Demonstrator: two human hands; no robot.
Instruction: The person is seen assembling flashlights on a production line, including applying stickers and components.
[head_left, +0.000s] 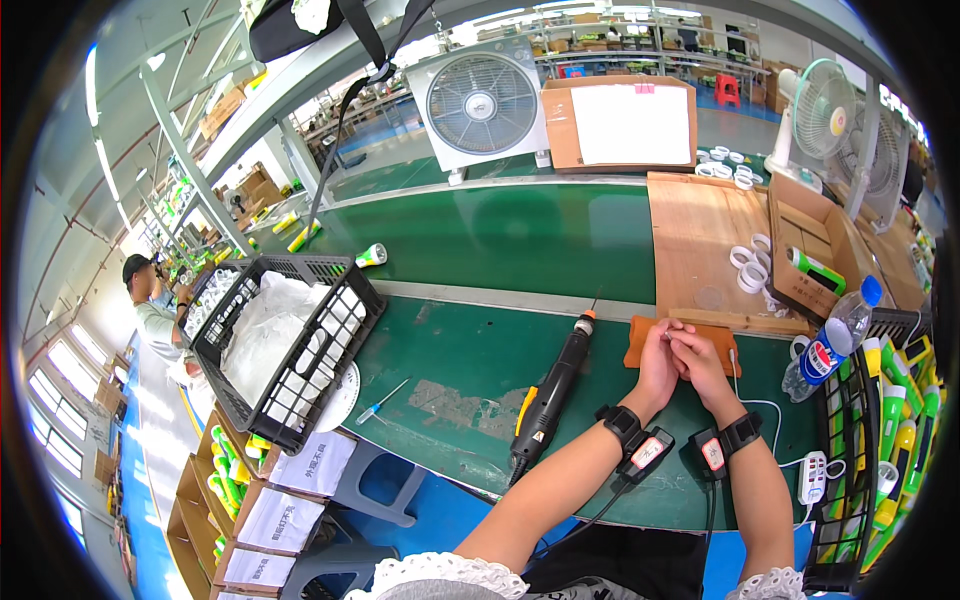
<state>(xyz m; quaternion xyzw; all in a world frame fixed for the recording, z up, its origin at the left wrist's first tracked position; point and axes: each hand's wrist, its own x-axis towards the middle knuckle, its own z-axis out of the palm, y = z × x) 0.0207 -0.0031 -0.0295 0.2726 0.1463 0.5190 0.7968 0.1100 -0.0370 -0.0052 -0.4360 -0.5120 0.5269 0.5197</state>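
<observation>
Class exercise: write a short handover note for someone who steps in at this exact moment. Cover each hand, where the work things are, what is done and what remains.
Left hand: closed, fingertips meeting the right hand; what it pinches is too small to tell.
Right hand: closed likewise, both over the orange pad on the green bench.
Electric screwdriver: lying left of the hands, untouched.
Small blue-handled screwdriver: further left, beside the black crate of white bagged parts.
Done: cannot tell.
Left: whatever the fingers are working; both drivers are still down.
</observation>
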